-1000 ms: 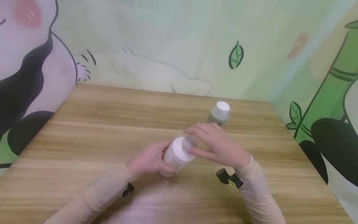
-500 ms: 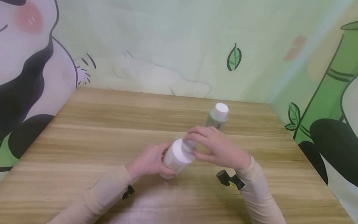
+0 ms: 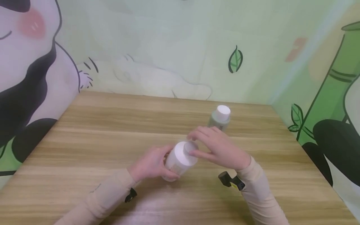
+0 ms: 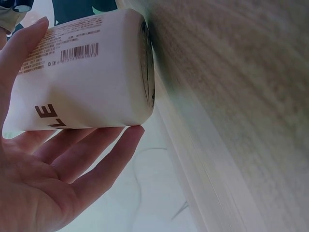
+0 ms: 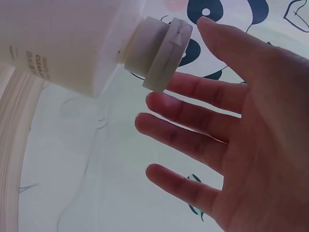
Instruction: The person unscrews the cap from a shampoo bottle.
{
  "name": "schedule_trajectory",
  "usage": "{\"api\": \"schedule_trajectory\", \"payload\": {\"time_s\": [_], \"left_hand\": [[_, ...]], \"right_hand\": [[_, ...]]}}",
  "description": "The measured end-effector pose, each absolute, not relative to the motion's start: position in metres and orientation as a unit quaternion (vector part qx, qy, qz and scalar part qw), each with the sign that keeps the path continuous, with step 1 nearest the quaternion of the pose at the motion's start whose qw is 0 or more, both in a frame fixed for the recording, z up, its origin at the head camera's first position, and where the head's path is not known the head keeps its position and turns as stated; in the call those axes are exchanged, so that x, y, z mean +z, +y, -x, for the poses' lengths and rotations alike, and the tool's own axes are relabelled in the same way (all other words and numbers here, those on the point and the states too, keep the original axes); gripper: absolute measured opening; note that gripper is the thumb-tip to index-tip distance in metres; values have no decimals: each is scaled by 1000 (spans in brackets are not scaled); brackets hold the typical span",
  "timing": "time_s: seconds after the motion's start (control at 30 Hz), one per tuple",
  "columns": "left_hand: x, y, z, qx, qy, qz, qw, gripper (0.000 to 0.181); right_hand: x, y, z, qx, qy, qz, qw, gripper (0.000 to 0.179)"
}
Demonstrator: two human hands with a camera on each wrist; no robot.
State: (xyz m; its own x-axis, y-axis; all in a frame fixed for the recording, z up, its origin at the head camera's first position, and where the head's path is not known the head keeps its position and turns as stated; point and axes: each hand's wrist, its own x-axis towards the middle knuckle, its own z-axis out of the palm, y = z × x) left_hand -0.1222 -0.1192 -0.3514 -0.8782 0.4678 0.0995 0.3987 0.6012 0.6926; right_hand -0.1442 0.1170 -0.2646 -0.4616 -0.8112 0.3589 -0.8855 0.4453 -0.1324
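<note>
White bottle tilted above the table

The left hand clasps its body between thumb and fingers, apparently to steady it and angle the cap toward the right hand. That hand's fingers extend around the cap without closing on it. Beyond, partly hidden by it, a white-capped greenish bottle stands upright.

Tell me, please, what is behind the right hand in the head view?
Behind the right hand stands a grey-green bottle. Its white cap, upper body and some dark lettering are visible. The hand covers the lower part, so its base cannot be seen.
</note>
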Motion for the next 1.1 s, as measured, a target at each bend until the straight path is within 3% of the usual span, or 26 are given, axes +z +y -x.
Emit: {"api": "schedule_trajectory", "payload": {"time_s": [0.23, 0.6, 1.1], "left_hand": [[-351, -120, 122, 379, 893, -238, 56, 79], [-352, -119, 123, 369, 895, -247, 43, 78], [-352, -118, 122, 387, 887, -244, 56, 81]], "right_hand": [[-265, 118, 144, 152, -833, -518, 121, 30], [-266, 119, 146, 166, -831, -524, 85, 44], [-268, 119, 148, 176, -804, -559, 102, 32]]}}
